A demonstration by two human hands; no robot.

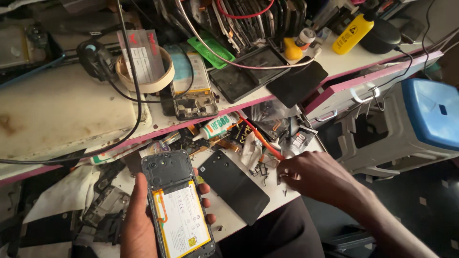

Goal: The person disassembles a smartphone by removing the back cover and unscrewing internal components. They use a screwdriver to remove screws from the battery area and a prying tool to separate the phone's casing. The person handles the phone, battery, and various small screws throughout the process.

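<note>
Black opened phone (179,205) sits lengthwise in my left hand (138,224), fingers (204,188) clamped round its edges, battery up, while my right hand (311,177) is off to its right, fingers pinched down among tiny parts on the bench (229,220).

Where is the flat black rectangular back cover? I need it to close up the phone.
In the head view, the flat black rectangular back cover lies on the lower bench between the opened phone in the left hand and the right hand.

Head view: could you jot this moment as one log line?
left hand: holds opened phone, battery showing | right hand: fingertips down among small parts on bench | black back cover: flat between hands
</note>
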